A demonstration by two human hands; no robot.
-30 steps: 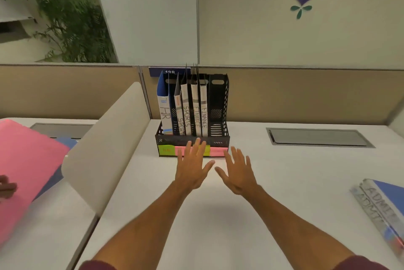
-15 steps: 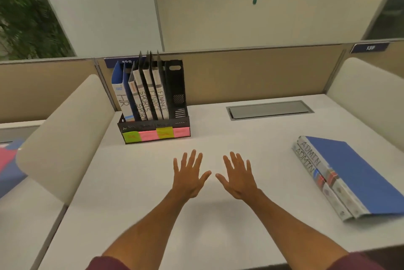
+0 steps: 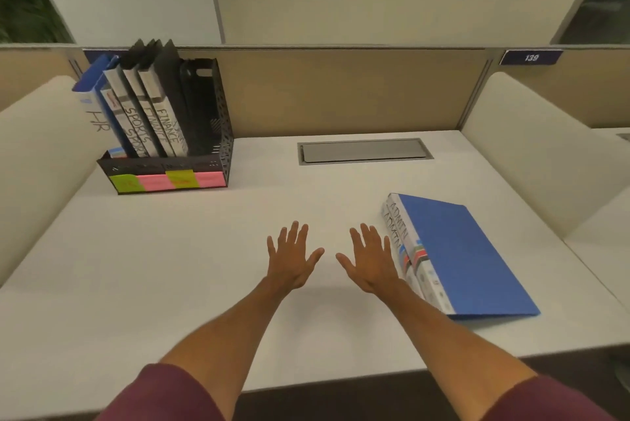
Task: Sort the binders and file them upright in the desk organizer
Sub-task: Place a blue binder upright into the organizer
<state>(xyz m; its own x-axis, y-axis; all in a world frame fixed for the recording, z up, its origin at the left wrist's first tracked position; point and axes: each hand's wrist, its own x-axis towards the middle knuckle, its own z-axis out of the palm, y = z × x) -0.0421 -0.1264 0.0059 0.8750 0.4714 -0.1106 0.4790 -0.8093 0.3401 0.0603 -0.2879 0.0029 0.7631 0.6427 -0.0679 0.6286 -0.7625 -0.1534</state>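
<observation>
Above the bench (image 3: 170,267), the left grip (image 3: 291,258) and right grip (image 3: 370,262) are spread flat and hold nothing, the right just beside two ADMIN binders (image 3: 460,257) lying flat. Far left, the desk organizer (image 3: 226,148) holds the HR, SPORTS and FINANCE binders (image 3: 150,117) standing. A second ago both grips hovered at its front; now they're well apart from it.

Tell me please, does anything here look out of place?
Yes: the two ADMIN binders lie flat and askew on the desk beside the right hand, not upright in the organizer, whose rightmost slot looks empty.
</observation>
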